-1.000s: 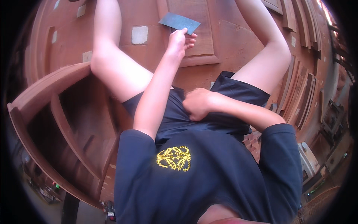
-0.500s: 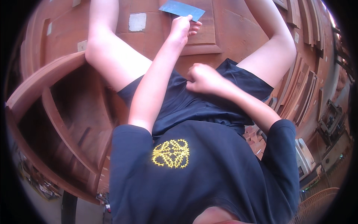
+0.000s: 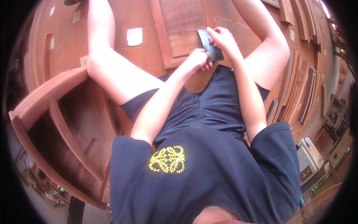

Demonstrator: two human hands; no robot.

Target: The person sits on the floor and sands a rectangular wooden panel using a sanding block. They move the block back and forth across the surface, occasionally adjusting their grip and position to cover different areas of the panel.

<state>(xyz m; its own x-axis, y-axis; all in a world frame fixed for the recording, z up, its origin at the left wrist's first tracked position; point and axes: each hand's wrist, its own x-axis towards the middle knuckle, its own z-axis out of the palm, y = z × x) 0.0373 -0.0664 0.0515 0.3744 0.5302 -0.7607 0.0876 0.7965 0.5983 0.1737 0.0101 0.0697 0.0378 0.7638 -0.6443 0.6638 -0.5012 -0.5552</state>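
A thin, stiff blue-grey rectangular sheet (image 3: 204, 38) stands out over the right side of a framed wooden panel (image 3: 182, 28). My left hand (image 3: 197, 61) pinches its near left edge, fingers curled under it. At its far right edge my right hand (image 3: 222, 38) has thumb and fingers closed on the sheet. Both hands are just in front of my lap, between my spread legs. The fingers cover parts of the sheet's edges. The panel lies flat, its near left corner showing beside my left hand.
On my left stands an open curved wooden cabinet piece (image 3: 56, 76) with a divider inside. Several wooden strips (image 3: 304, 89) lie along my right, with more boards (image 3: 305, 18) farther off. A pale square patch (image 3: 134, 36) marks the brown wooden surface. A grey-white box-shaped machine (image 3: 310, 155) stands at the lower right.
My left hand has drawn the sheet back from above the panel, toward me and right, turning it. My right hand has moved forward from my lap and taken hold of it too.
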